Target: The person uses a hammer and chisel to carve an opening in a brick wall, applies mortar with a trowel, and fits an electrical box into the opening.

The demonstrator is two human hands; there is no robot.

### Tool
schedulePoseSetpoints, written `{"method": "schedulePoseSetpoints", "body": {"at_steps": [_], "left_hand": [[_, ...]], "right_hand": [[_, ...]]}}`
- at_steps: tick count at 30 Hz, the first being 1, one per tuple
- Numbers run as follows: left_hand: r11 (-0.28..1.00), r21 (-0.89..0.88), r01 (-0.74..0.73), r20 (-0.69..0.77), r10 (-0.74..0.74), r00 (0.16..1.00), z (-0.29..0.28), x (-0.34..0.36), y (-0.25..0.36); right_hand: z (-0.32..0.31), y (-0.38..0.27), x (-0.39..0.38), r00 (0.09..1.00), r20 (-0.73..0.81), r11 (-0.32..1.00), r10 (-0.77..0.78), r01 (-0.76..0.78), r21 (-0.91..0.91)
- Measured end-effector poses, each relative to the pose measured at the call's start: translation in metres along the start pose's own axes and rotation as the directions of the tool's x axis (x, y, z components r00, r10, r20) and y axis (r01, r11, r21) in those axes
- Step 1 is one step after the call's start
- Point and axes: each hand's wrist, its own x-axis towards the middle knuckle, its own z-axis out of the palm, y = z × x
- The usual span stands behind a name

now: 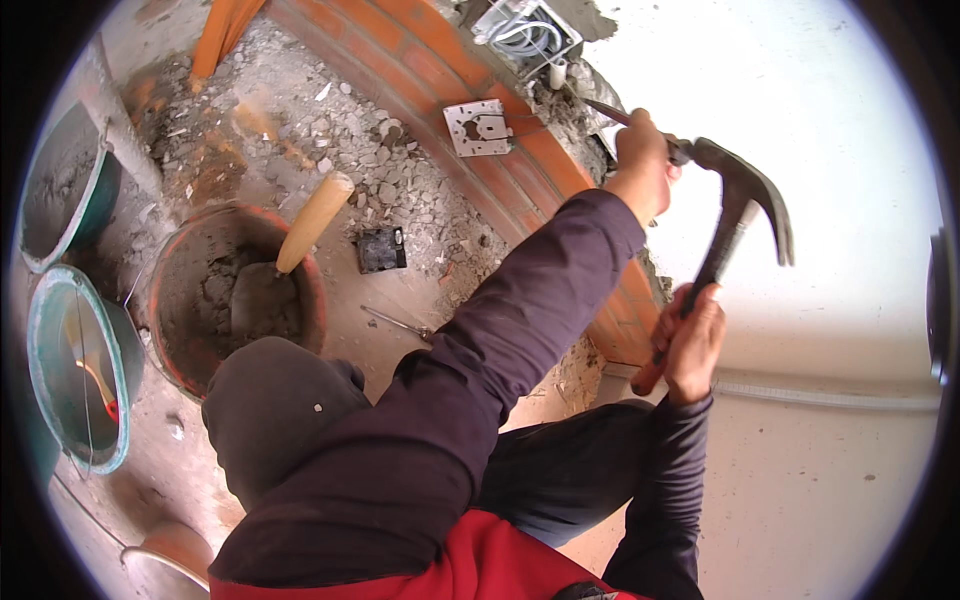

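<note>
My left hand point(645, 160) is closed on a metal chisel point(608, 110), whose tip sits at rough, broken plaster beside an open wall box of coiled cable point(520, 32). My right hand point(692, 340) grips the dark handle of a claw hammer, whose steel head point(745, 180) meets the chisel's end or hovers very close; I cannot tell which. A white mounting plate point(476, 127) with thin wire across it lies on the orange brick strip point(420, 70) left of the chisel.
Rubble point(360, 130) covers the floor left. An orange bucket point(175, 280) of mortar holds a wooden-handled trowel point(315, 222). Several more buckets point(40, 350) line the far left. A black box point(380, 250) and a screwdriver point(395, 320) lie between. A white wall point(830, 120) rises at right.
</note>
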Motion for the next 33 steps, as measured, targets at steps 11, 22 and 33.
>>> {"method": "schedulePoseSetpoints", "body": {"at_steps": [11, 22, 33], "left_hand": [[0.890, 0.444, -0.106, 0.002, 0.118, 0.993, -0.002, -0.012, -0.010], [0.891, 0.453, -0.014, -0.097, 0.065, 0.993, 0.007, -0.009, 0.001], [0.320, 0.850, -0.418, 0.210, 0.522, 0.827, -0.050, -0.012, -0.058]], "right_hand": [[-0.007, -0.015, -0.013, 0.935, -0.220, 0.948, -0.279, 0.305, 0.094], [0.000, -0.009, -0.013, 0.964, -0.106, 0.969, -0.245, 0.239, -0.066], [-0.039, -0.011, -0.016, 0.919, -0.268, 0.939, -0.290, 0.328, 0.106]]}}
